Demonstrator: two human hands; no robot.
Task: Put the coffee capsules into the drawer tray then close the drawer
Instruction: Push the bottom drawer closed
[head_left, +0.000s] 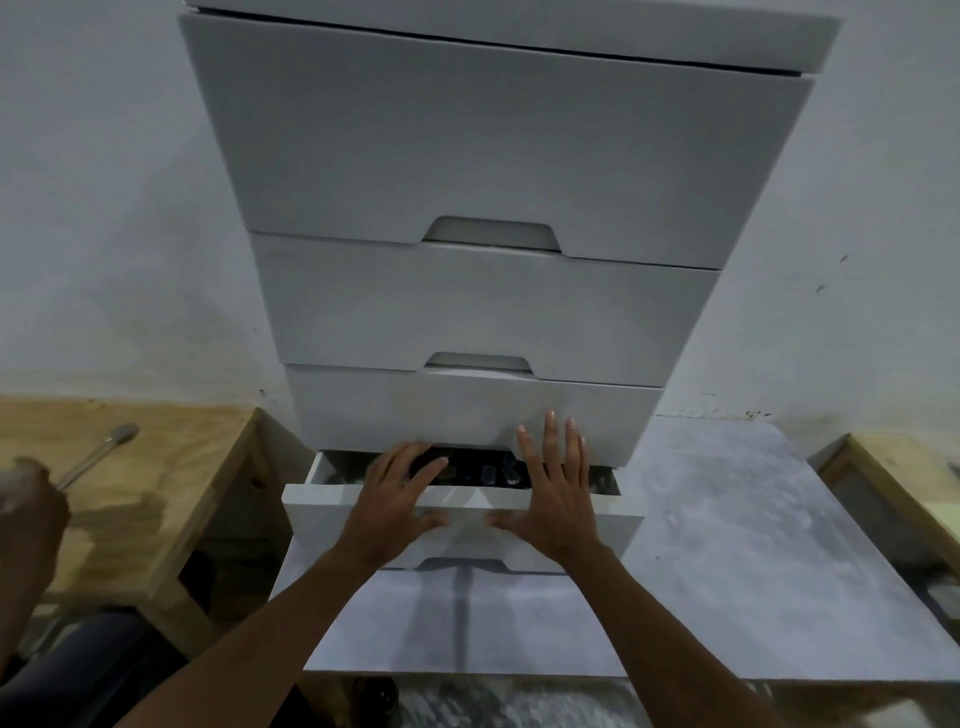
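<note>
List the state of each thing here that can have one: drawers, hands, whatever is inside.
Bottom drawer: partly open, front pulled out from the cabinet.
Three upper drawers: shut.
Left hand: open, flat, palm on the bottom drawer's front edge.
Right hand: open, fingers spread, on the same edge.
Drawer contents: dark, small items inside, too dim to identify.
Spoon: lying on the wooden bench, untouched.

Single head-worn view, looking forward and down from close above at the drawer unit (483, 291) standing against a wall (104, 208).
</note>
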